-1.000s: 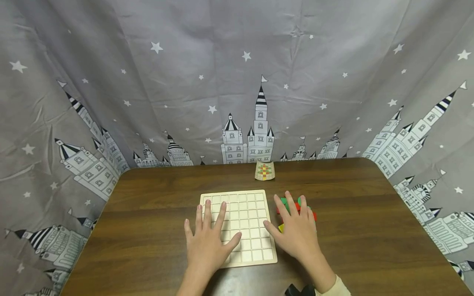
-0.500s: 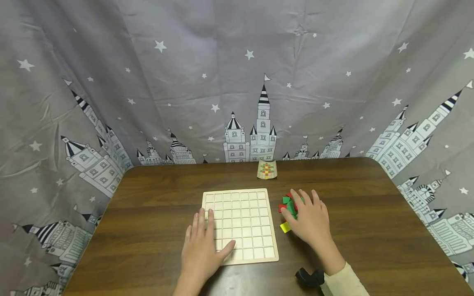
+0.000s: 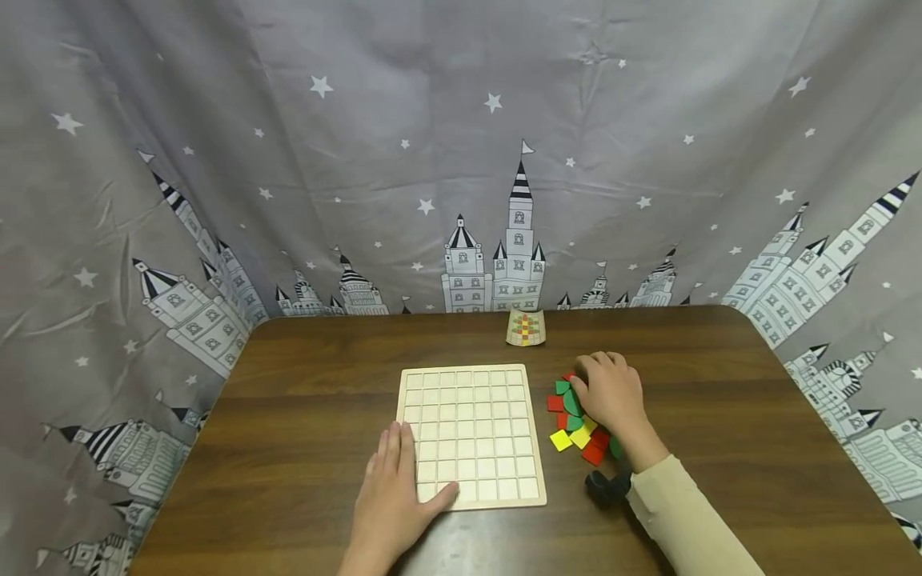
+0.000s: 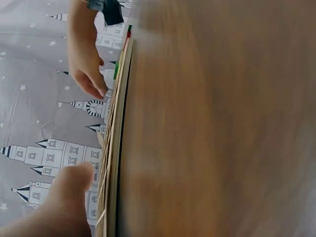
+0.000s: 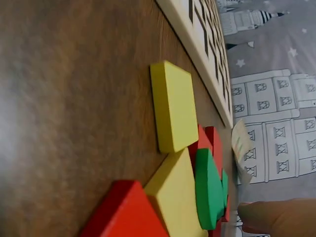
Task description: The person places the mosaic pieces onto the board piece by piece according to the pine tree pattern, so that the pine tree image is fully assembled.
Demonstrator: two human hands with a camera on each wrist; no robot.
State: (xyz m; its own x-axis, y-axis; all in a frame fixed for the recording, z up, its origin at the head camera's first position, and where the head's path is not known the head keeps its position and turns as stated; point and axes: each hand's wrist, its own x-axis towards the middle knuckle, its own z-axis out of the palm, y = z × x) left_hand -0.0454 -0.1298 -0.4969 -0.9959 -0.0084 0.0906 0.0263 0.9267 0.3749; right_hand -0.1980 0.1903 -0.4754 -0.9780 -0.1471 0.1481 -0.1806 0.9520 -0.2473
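A square pale wooden grid board (image 3: pixel 467 436) lies on the table. My left hand (image 3: pixel 389 492) rests on its near left corner, fingers straight along the left edge and thumb on the near edge. To the board's right is a loose pile of flat blocks: a yellow square block (image 3: pixel 560 440), red blocks (image 3: pixel 594 448) and green rounded blocks (image 3: pixel 571 402). Over the far right of the pile is my right hand (image 3: pixel 612 390), fingers bent downward. Its fingertips are hidden in the head view; the left wrist view shows that right hand (image 4: pixel 86 69) with no block visible in its fingers.
A small card (image 3: pixel 526 329) with a coloured grid pattern leans at the table's back edge. Behind it hangs a grey curtain (image 3: pixel 432 160) printed with castles and stars. A black strap-like device (image 3: pixel 607 486) sits at my right wrist. Brown wooden tabletop (image 3: pixel 317 416) surrounds the board.
My right hand has moved right and away from me across the pile, its spread fingers now bent, uncovering more blocks. My left hand has slid back toward the board's near left corner, fingers drawn together.
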